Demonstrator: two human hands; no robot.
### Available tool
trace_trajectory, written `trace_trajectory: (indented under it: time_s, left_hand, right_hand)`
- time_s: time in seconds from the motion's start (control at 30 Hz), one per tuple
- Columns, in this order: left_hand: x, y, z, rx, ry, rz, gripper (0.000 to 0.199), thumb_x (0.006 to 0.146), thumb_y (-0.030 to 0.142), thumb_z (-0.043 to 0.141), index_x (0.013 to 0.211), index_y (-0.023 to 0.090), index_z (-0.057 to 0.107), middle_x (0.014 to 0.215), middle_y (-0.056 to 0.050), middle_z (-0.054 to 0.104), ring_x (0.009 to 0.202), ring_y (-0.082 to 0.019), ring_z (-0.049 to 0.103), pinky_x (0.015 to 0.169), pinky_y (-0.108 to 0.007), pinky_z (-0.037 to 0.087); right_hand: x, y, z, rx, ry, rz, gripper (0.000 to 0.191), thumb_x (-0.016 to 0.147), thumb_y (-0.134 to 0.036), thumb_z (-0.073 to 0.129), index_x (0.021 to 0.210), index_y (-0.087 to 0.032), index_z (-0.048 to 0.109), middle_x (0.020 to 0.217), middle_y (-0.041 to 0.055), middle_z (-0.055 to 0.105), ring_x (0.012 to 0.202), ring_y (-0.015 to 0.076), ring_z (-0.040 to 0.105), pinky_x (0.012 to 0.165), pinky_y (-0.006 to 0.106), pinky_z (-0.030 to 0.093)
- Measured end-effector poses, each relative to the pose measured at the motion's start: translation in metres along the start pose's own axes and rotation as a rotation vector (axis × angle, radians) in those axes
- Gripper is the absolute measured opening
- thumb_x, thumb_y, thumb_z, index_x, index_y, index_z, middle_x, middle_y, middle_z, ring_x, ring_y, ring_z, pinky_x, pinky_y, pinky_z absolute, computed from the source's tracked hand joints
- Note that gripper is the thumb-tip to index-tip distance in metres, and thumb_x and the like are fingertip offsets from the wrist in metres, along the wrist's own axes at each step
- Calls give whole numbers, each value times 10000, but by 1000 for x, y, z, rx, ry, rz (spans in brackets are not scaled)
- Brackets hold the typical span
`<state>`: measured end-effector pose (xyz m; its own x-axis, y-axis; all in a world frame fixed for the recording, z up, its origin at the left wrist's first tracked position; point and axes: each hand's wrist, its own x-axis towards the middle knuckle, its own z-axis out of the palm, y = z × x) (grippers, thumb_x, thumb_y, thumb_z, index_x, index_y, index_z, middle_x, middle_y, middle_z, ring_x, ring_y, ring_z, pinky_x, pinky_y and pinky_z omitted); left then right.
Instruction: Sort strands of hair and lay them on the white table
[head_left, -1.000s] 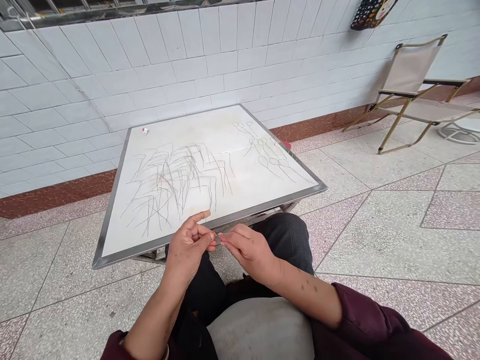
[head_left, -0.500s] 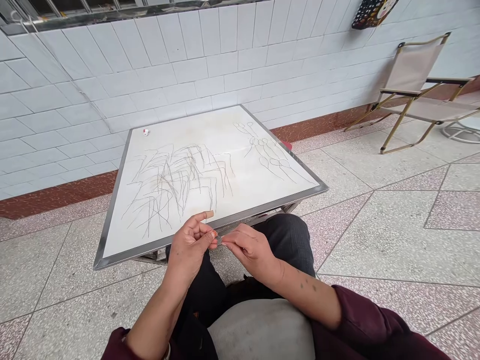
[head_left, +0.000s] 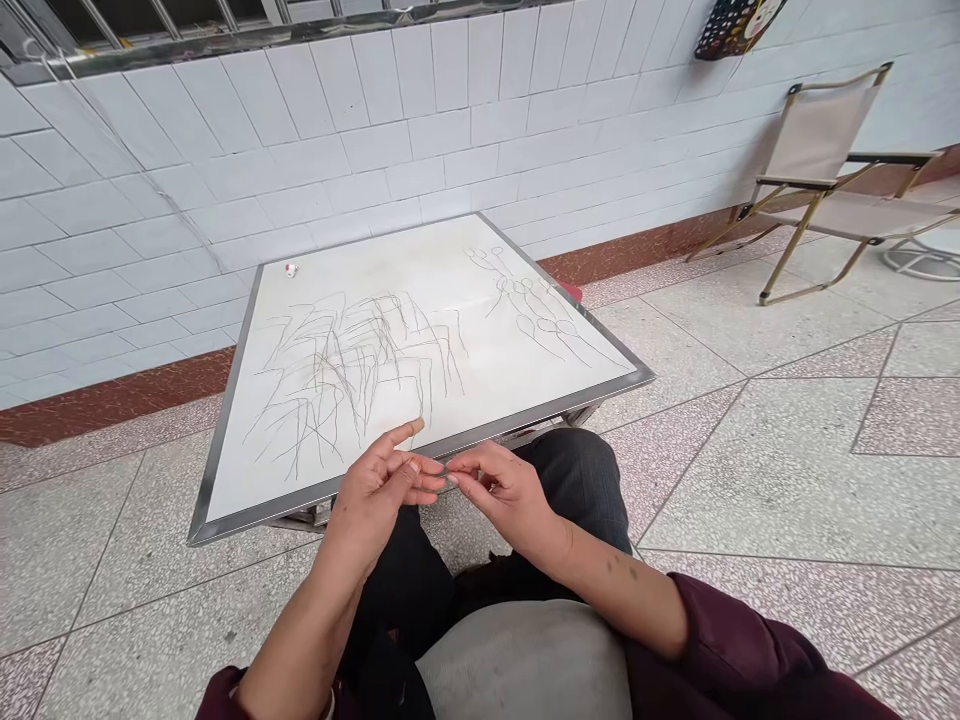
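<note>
My left hand (head_left: 382, 485) is over my lap at the table's near edge, its thumb pressed on the fingers and its index finger pointing out, with a tan wrap at the tip. Facing it, my right hand (head_left: 506, 492) pinches with thumb and index finger. A thin dark wire (head_left: 444, 472) shows in small part where the fingertips meet; the rest is hidden by the fingers. Ahead, many bent thin wires (head_left: 375, 350) lie across the left half of the white table (head_left: 495, 400). Several wires with looped ends (head_left: 536, 320) lie on the right half.
A small white and red object (head_left: 291, 270) sits at the table's far left corner. Behind is a white tiled wall (head_left: 337, 170). A folding chair (head_left: 821, 180) stands to the right, and a patterned bag (head_left: 739, 25) hangs on the wall. My knees are under the table edge.
My left thumb has drawn back from the fingertips, and the left fingers now reach closer to the right hand. The small grey loop seen between the hands is now mostly hidden.
</note>
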<state>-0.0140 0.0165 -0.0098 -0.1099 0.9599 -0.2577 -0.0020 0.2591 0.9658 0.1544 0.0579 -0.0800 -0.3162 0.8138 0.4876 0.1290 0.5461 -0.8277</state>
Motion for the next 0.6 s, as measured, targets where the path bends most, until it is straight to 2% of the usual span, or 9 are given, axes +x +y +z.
trace_trajectory:
  time_s: [0.13,0.23,0.33,0.43,0.6]
  left_hand:
    - [4,9,-13,-74,-142,-131,587,882,390,629,1398,161,467,1057,-151,746,887,-254,728,739,-356,575]
    - [9,13,-23,-150,-189,-194,555,893,343,614,1396,158,468,1095,-178,739,931,-278,728,745,-364,572]
    - [14,15,-28,-179,-168,-205,522,876,317,637,1354,149,510,1101,-186,736,935,-273,727,727,-348,571]
    - [17,15,-24,-118,-149,-179,498,838,321,693,1292,162,564,1076,-163,742,904,-243,726,716,-329,567]
    - [18,12,-11,38,-82,-86,508,726,262,779,1200,168,624,828,-60,736,784,-193,710,677,-292,549]
  right_hand:
    - [1,1,-3,47,-11,53,94,902,-203,615,881,-226,703,793,21,695,717,149,617,558,235,476]
    - [0,4,-3,83,-17,105,72,892,-242,641,890,-233,713,803,21,692,727,151,625,568,238,488]
    - [0,6,-2,96,-16,125,52,872,-246,667,884,-234,716,791,18,684,724,152,629,564,236,491]
    - [1,5,-1,65,-23,94,47,868,-233,670,876,-235,716,772,15,683,712,153,630,569,242,494]
    - [3,3,-1,-32,-40,38,71,894,-243,644,900,-242,714,772,18,701,712,160,638,606,265,508]
